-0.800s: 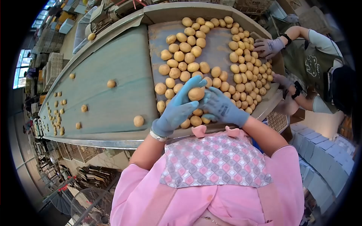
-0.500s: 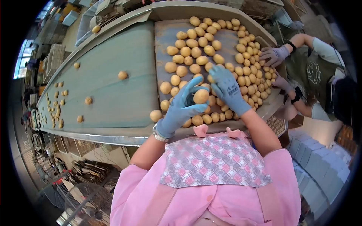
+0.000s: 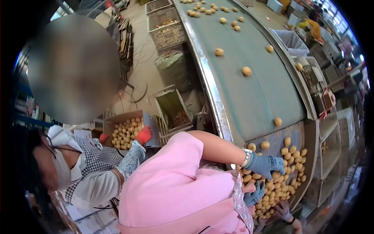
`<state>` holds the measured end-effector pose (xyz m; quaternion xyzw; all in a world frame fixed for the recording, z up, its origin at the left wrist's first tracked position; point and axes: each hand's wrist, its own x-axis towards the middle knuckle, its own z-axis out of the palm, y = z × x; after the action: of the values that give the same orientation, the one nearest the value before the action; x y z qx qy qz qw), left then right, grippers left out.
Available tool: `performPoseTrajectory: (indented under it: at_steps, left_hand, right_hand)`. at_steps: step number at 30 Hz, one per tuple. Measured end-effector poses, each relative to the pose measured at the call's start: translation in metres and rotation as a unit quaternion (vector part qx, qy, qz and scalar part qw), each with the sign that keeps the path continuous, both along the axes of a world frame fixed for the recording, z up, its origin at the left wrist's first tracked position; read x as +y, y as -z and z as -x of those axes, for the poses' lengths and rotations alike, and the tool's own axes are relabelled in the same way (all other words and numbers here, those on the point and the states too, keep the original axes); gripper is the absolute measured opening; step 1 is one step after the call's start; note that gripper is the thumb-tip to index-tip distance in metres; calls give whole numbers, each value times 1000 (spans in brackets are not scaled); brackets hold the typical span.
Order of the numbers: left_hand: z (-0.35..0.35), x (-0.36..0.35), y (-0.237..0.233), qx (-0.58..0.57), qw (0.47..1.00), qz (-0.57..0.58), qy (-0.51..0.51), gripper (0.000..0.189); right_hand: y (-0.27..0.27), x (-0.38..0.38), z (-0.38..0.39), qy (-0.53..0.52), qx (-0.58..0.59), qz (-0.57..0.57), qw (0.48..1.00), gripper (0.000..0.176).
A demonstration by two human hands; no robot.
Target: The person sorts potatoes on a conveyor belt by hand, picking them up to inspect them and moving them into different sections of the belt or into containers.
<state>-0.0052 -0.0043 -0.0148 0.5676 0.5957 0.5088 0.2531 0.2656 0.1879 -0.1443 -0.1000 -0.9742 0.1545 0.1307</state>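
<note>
My left hand (image 3: pixel 267 164), in a blue-grey glove with a watch at the wrist, is over the potatoes (image 3: pixel 276 191) on the grey sorting surface (image 3: pixel 276 144). Its fingers are bent together and pressed down; what lies beneath them is hidden. Nearer my body, my right hand (image 3: pixel 255 194), gloved alike, rests at the heap's near side, its fingers slightly apart and no potato visible in them. Part of this hand is behind the pink sleeve and apron. Several potatoes lie close around both hands.
The green belt (image 3: pixel 253 89) carries scattered potatoes. A co-worker's gloved hand (image 3: pixel 283 210) touches the heap's lower edge. At left, another person's red glove (image 3: pixel 144 135) is at a cardboard box (image 3: pixel 151 130) of potatoes. Crates (image 3: pixel 167 37) and a green sack (image 3: pixel 173 70) stand beside the belt.
The head view has swung toward the left, bringing the co-worker and box into sight. My left hand no longer shows the potato it held up; it is now low on the heap.
</note>
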Motion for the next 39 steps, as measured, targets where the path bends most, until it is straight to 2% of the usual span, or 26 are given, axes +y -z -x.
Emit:
performPoseTrajectory:
  at_steps: [3, 4, 7, 8, 9, 10, 11, 13, 14, 15, 16, 18, 19, 21, 23, 25, 28, 32, 35, 39]
  left_hand:
    - [14, -9, -10, -72, 994, -74, -34, 49]
    - [17, -7, -10, -80, 994, -57, -41, 49]
    - [22, 4, 8, -28, 996, -57, -67, 65]
    - [22, 15, 25, 25, 989, -101, -104, 66]
    - [20, 31, 53, -56, 964, -246, -86, 67]
    - [14, 50, 81, -138, 911, -384, -64, 69]
    - [13, 37, 60, -94, 949, -273, -124, 72]
    - [12, 9, 16, 48, 980, -19, -194, 79]
    - [3, 21, 38, 164, 944, -94, -270, 84]
    - [11, 27, 50, 280, 880, -168, -345, 89]
    - [14, 30, 35, 291, 862, -198, -365, 81]
    - [10, 52, 38, 227, 924, -115, -285, 68]
    - [21, 53, 40, 196, 945, -71, -252, 62]
    - [19, 45, 43, 206, 946, -53, -244, 44]
    - [16, 43, 51, 316, 912, -72, -252, 32]
    - [5, 42, 51, 383, 897, 52, -216, 23]
    - [-20, -12, 9, 515, 835, 103, -163, 20]
    - [-34, -61, 3, 522, 817, 33, -244, 19]
    - [-34, -48, 62, 391, 868, 98, -289, 16]
    - [-39, -50, 55, 429, 848, 99, -295, 15]
  right_hand:
    - [-8, 62, -4, -87, -41, -49, 994, 48]
    - [-13, 87, -10, -127, -61, -65, 988, 49]
    - [-22, 174, -27, -300, -128, -109, 939, 54]
    - [-25, 204, -38, -364, -152, -118, 911, 55]
    - [-28, 233, -51, -431, -175, -121, 877, 56]
    - [-31, 259, -67, -485, -195, -121, 844, 58]
    - [-37, 277, -87, -518, -212, -116, 821, 59]
    - [-70, 268, -133, -501, -188, -140, 833, 61]
    - [-70, 263, -130, -496, -152, -161, 840, 63]
    - [-54, 244, -109, -441, -132, -170, 871, 62]
    - [-47, 218, -86, -366, -102, -167, 910, 61]
    - [-64, 143, -49, -162, -41, -114, 979, 59]
    - [-68, 117, -26, -101, -6, -88, 991, 59]
    - [-71, 65, 24, -37, 44, -38, 998, 57]
    - [-62, 12, 66, -44, 57, -4, 997, 55]
    - [-49, -25, 90, -59, 59, 12, 996, 53]
    - [-35, -63, 113, -87, 51, 41, 994, 51]
    - [-18, -85, 126, -121, 42, 57, 990, 47]
    - [-9, -92, 130, -130, 39, 67, 989, 45]
    - [-4, -95, 123, -121, 41, 76, 989, 42]
